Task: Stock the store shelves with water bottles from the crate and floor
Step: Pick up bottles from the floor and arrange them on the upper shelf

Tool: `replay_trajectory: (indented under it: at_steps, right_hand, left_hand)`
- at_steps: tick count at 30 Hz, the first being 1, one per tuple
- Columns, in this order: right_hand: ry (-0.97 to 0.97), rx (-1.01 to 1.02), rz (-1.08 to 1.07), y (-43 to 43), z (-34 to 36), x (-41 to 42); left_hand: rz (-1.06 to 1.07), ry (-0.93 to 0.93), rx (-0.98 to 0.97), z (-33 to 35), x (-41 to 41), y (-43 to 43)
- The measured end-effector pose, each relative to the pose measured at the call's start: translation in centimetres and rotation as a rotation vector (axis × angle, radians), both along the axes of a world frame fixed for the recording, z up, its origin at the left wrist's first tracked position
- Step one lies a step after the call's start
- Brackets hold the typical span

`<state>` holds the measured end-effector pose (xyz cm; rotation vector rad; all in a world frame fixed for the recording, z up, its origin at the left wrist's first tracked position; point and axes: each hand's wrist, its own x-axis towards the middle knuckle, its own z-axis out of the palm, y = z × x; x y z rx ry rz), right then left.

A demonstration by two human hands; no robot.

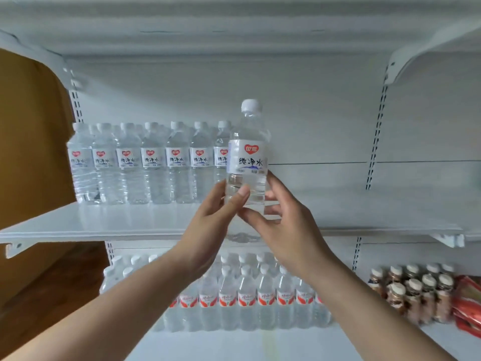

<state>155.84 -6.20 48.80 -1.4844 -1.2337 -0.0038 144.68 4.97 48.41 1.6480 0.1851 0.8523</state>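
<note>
A clear water bottle [247,152] with a white cap and a red heart label is held upright in front of the middle shelf [130,222]. My left hand [208,217] grips its lower part with the thumb across the front. My right hand [283,220] holds the bottle's base from the right, fingers curled round it. A row of several matching bottles [153,162] stands at the back left of that shelf, ending just left of the held bottle.
The shelf's right half [364,204] is bare white metal. The lower shelf holds several water bottles with red-orange labels [247,295], brown capped bottles [416,290] and red packets [468,303]. A yellow-brown wall [31,152] lies left.
</note>
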Motion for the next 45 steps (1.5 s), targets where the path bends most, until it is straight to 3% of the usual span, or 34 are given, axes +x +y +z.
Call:
replay_trajectory:
  at_steps: [4,12,22,30,33,36,39,41,45]
  right_hand:
    - [0.054,-0.051,-0.013,2.9,0.7,3.7]
    - [-0.047,-0.271,-0.068,8.6,1.5,11.1]
    - [-0.139,-0.415,-0.133,18.2,1.9,16.5]
    - [-0.234,-0.676,-0.303,19.8,1.5,16.5]
    - [-0.265,-0.754,-0.364,17.6,1.8,14.8]
    - [-0.188,-0.585,-0.278,13.3,1.8,11.5]
    - [0.016,-0.104,-0.059,6.2,0.6,6.4]
    - [0.135,0.098,0.082,1.1,-1.7,3.2]
    - [0.360,0.061,0.075,-4.4,-11.6,-0.4]
  left_hand:
    - [0.039,0.129,0.149,1.3,2.9,2.9]
    - [0.381,0.448,0.620,0.3,6.2,10.1]
    - [0.370,0.614,0.581,-1.2,7.6,12.5]
    - [0.373,0.605,0.582,-1.2,7.5,12.2]
    - [0.423,0.482,0.633,-0.5,6.7,11.4]
    - [0.445,0.190,0.639,0.6,4.8,9.1]
    - [0.357,-0.006,0.487,0.9,1.5,4.9]
    - [0.232,-0.048,0.385,-0.8,-0.4,2.5]
    - [0.067,0.044,0.128,-8.8,-2.9,-0.8]
